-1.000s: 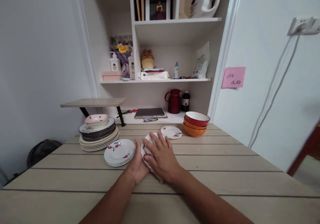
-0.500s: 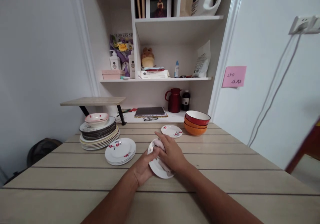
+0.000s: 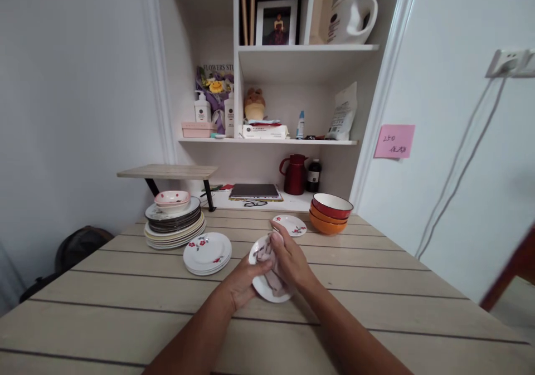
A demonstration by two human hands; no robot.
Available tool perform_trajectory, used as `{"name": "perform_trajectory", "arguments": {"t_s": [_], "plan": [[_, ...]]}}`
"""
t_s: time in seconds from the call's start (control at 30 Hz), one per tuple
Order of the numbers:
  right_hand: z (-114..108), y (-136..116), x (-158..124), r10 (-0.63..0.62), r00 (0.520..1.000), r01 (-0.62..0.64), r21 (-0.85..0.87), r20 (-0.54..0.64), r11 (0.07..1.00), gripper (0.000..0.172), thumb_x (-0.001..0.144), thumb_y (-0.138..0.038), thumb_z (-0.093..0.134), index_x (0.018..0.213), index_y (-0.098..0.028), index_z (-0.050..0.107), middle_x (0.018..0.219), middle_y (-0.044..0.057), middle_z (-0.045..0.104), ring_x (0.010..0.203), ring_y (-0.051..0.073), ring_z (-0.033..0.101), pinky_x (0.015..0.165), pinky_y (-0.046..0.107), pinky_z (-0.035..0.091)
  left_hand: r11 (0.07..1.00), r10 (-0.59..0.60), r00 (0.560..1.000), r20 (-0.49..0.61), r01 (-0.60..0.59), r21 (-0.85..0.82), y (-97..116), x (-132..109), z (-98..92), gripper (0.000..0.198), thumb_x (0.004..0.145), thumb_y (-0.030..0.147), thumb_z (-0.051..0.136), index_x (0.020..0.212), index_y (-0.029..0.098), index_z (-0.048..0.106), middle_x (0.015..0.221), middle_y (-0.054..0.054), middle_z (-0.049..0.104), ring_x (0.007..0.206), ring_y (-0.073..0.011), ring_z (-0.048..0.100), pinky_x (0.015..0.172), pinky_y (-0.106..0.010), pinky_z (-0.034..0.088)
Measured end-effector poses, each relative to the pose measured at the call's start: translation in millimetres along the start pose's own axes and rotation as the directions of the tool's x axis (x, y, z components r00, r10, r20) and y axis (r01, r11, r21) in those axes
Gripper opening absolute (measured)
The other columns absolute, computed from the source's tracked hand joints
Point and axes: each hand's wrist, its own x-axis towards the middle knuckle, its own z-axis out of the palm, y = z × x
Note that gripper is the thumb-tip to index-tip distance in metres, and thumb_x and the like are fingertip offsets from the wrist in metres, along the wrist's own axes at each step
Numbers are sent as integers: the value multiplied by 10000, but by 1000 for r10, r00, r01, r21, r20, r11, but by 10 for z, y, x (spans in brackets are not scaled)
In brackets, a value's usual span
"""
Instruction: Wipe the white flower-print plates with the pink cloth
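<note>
A small white plate [image 3: 261, 287] is tilted up between my two hands, above the wooden table. My left hand [image 3: 243, 283] grips its left edge, thumb on the face. A greyish-pink cloth [image 3: 273, 282] lies bunched on the plate. My right hand [image 3: 291, 259] is closed on the cloth at the plate's right side; part of the fingers is hidden. Just beyond stands a flowered plate [image 3: 288, 222], flat on the table. To the left sits a short stack of white plates with red flowers [image 3: 205, 252].
At the back left, a tall plate stack [image 3: 173, 230] carries small pink-rimmed bowls [image 3: 172, 199] beside a raised wooden shelf [image 3: 169, 171]. Stacked red and orange bowls [image 3: 328, 224] stand back right. Behind are a laptop-like dark slab [image 3: 254, 190], glasses [image 3: 255, 204] and a red jug [image 3: 295, 174].
My right hand has shifted on the plate and its fingers have drawn in, so more of the cloth shows. My left hand keeps its grip. The view has tilted up slightly.
</note>
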Motion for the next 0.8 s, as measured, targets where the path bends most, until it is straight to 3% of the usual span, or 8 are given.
{"name": "perform_trajectory", "arguments": {"t_s": [0.13,0.27,0.4,0.57,0.7,0.8], "plan": [[-47,42,36,211,977,-180,389,-38,904,596,920,-580,288,1414,-250,339,1168,87,645,1001,226,633,863,393,500,999,30,998,-48,-32,-43,38,-8,9,401,659,160,779,1044,116,670,978,-139,731,956,-278,680,930,-390,481],[-9,92,20,386,921,-354,536,56,766,625,837,-530,514,1374,-236,393,1048,81,682,903,239,657,769,375,521,987,73,985,-156,-94,-130,83,17,1,351,696,141,738,1038,96,671,963,-138,735,962,-271,682,917,-369,501],[79,69,-45,346,912,-407,610,222,680,598,795,-463,608,1323,-246,433,1060,68,683,906,226,653,789,370,514,983,80,961,-264,-120,-139,96,67,-84,310,735,165,710,1032,94,662,850,-110,748,860,-247,707,845,-345,542],[87,-14,-128,230,909,-411,655,348,634,659,721,-402,733,1301,-281,444,1149,46,661,1011,233,626,884,384,484,982,50,957,-287,-100,-162,105,88,-159,339,762,229,700,1068,97,638,820,-103,747,789,-233,715,761,-333,570],[63,13,-142,218,903,-425,690,370,586,823,565,-266,854,1288,-260,462,1123,52,676,1037,254,615,909,395,471,983,-11,976,-218,-30,-180,119,48,-118,398,772,327,702,1082,86,638,925,-137,739,871,-247,705,793,-346,563],[60,85,-123,241,894,-447,717,378,535,741,551,-272,857,1216,-218,536,1081,68,694,977,259,635,865,393,488,986,-32,995,-97,16,-167,107,12,-100,460,774,413,691,1108,102,633,977,-139,730,949,-246,685,854,-356,539]]}}
